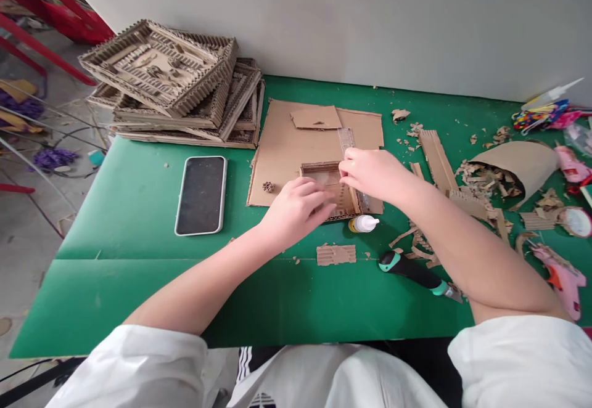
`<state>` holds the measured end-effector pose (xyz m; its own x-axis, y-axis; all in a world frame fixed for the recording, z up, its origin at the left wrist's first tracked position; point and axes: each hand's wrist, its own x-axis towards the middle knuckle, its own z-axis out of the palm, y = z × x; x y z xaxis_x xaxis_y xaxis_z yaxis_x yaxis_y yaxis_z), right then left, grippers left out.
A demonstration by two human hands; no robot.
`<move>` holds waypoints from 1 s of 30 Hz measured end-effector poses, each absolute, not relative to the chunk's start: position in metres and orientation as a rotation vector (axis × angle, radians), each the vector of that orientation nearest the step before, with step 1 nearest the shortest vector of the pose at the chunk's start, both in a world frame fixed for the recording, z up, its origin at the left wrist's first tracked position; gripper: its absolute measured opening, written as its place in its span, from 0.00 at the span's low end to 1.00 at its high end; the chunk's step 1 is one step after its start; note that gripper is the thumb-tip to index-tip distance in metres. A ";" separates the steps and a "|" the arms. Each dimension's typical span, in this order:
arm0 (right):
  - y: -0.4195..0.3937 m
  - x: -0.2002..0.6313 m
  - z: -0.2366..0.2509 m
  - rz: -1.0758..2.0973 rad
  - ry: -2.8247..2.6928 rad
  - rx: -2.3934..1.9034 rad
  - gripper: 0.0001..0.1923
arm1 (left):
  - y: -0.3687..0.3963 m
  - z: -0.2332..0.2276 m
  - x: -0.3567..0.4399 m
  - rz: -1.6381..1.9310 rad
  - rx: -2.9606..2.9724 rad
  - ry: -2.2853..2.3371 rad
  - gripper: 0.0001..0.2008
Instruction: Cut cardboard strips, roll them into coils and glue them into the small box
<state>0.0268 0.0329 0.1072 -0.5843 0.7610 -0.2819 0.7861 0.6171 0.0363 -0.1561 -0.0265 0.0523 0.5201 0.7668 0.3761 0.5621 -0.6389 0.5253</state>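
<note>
Left hand (296, 208) pressed flat, steadying small cardboard frame (324, 180); right hand (370, 174) at 2 o'clock, pinching ruler (348, 143) for alignment.

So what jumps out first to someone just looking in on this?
Both hands, the left hand and right hand, meet mid-table over a small cardboard frame lying on a flat cardboard sheet. Behind them on the left rises a stack of frames; a phone lies dark on the green table.

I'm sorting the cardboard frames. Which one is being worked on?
The small frame under both hands, on the flat cardboard sheet; the others sit stacked at the table's far-left corner.
</note>
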 end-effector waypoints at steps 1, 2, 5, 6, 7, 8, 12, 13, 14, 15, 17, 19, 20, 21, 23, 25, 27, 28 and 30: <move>0.032 0.028 0.112 -0.206 2.637 1.302 0.11 | -0.025 0.053 -0.157 0.891 2.354 1.150 0.12; 0.031 0.029 0.118 -0.291 2.700 1.343 0.11 | -0.024 0.055 -0.158 0.924 2.281 1.200 0.13; 0.024 0.027 0.132 -0.555 2.833 1.433 0.09 | -0.024 0.060 -0.160 0.956 2.037 1.285 0.15; 0.022 0.025 0.135 -0.615 2.852 1.464 0.09 | -0.024 0.062 -0.160 0.950 1.936 1.275 0.15; 0.019 0.023 0.138 -0.650 2.862 1.500 0.08 | -0.025 0.063 -0.161 0.940 1.825 1.251 0.15; 0.017 0.020 0.139 -0.662 2.867 1.541 0.07 | -0.025 0.065 -0.161 0.927 1.718 1.218 0.15; 0.009 0.015 0.139 -0.676 2.891 1.647 0.04 | -0.026 0.069 -0.161 0.892 1.508 1.150 0.16; 0.007 0.014 0.139 -0.702 2.897 1.648 0.04 | -0.026 0.069 -0.161 0.893 1.507 1.149 0.15; 0.005 0.015 0.139 -0.744 2.902 1.638 0.04 | -0.026 0.070 -0.161 0.894 1.510 1.146 0.14; 0.004 0.015 0.138 -0.797 2.908 1.619 0.04 | -0.026 0.070 -0.161 0.895 1.514 1.140 0.13; 0.001 0.016 0.137 -0.906 2.925 1.567 0.06 | -0.027 0.071 -0.161 0.890 1.520 1.124 0.12; -0.001 0.017 0.134 -0.935 2.962 1.520 0.08 | -0.027 0.072 -0.161 0.886 1.524 1.123 0.12; -0.002 0.018 0.133 -0.907 2.987 1.513 0.08 | -0.027 0.073 -0.161 0.885 1.527 1.126 0.12; -0.003 0.018 0.131 -0.864 3.012 1.512 0.08 | -0.028 0.073 -0.161 0.884 1.531 1.133 0.12; -0.004 0.018 0.129 -0.796 3.050 1.504 0.08 | -0.028 0.073 -0.161 0.884 1.535 1.151 0.13; -0.006 0.017 0.127 -0.777 3.063 1.494 0.08 | -0.029 0.074 -0.160 0.878 1.545 1.167 0.13; -0.007 0.017 0.126 -0.755 3.065 1.489 0.08 | -0.029 0.075 -0.161 0.869 1.564 1.183 0.12; -0.008 0.016 0.126 -0.734 3.064 1.495 0.08 | -0.030 0.076 -0.161 0.868 1.574 1.191 0.12; -0.011 0.015 0.124 -0.694 3.065 1.514 0.07 | -0.030 0.077 -0.161 0.875 1.589 1.200 0.11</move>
<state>0.0150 -0.0107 0.1243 -0.5752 0.8075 0.1311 0.6723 0.5579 -0.4866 -0.1605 -0.0304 0.0774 0.2686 0.9632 0.0072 0.3010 -0.0910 0.9493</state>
